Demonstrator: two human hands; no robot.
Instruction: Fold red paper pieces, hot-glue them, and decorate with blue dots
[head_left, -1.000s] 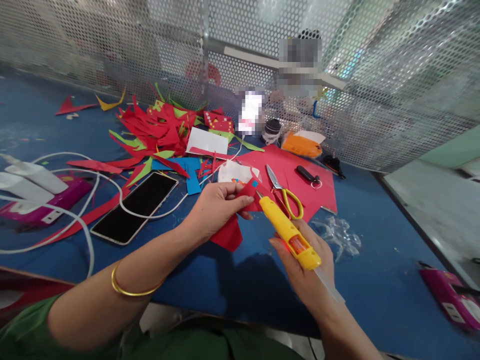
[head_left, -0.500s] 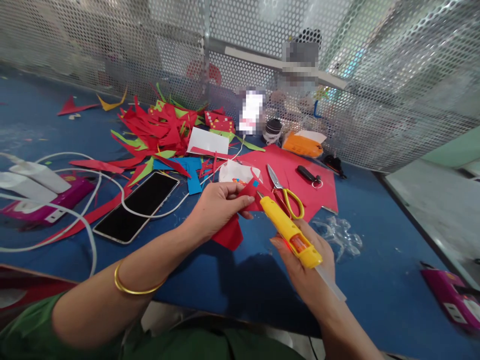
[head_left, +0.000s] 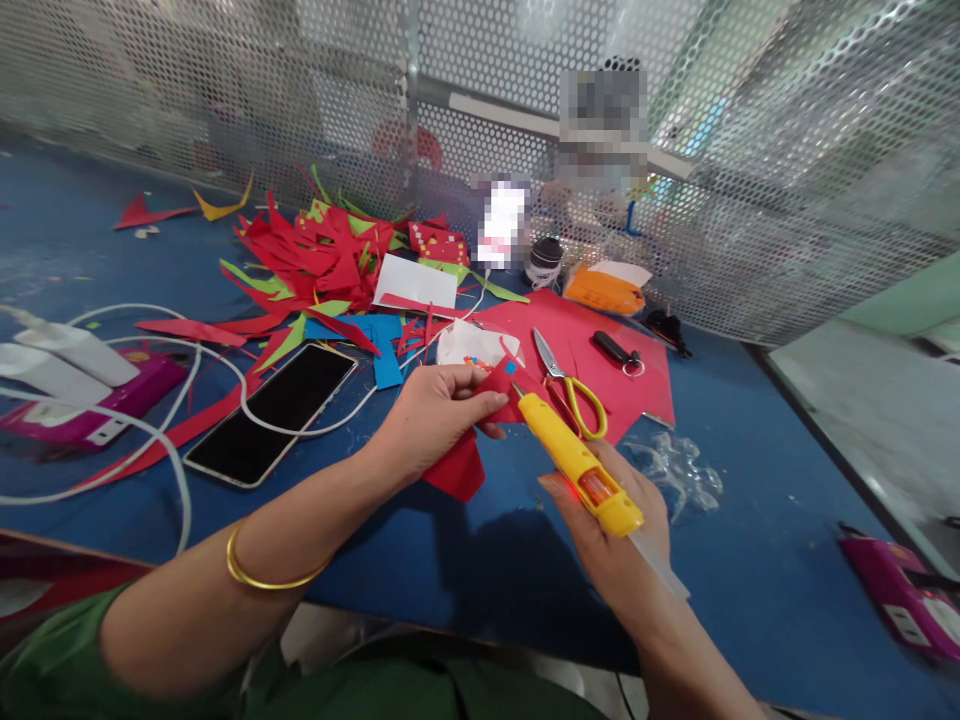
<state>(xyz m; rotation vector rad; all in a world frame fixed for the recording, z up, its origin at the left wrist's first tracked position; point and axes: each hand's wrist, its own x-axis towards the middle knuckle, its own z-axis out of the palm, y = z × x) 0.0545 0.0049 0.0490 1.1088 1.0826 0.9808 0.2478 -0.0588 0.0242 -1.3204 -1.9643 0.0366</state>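
Note:
My left hand [head_left: 442,415] pinches a folded piece of red paper [head_left: 459,472] between thumb and fingers. A small blue square [head_left: 510,368] lies on that paper near its upper tip. Wrapped in my right hand [head_left: 611,520] is a yellow hot glue gun [head_left: 574,455], with a clear glue stick [head_left: 660,565] sticking out of its back. The nozzle is at the red paper, just below the blue square; whether they touch I cannot tell. Behind the paper sits a white piece [head_left: 472,345] with tiny coloured bits on it. Scissors with yellow handles [head_left: 581,400] lie behind the gun.
Red and green paper scraps [head_left: 315,255] are heaped at the back left. A black phone [head_left: 274,415] and white cables lie left of my hands. Red sheets [head_left: 645,375] carry a black-handled key ring [head_left: 615,348]. Crumpled clear plastic [head_left: 679,475] is at right. Perforated metal [head_left: 262,90] borders the back.

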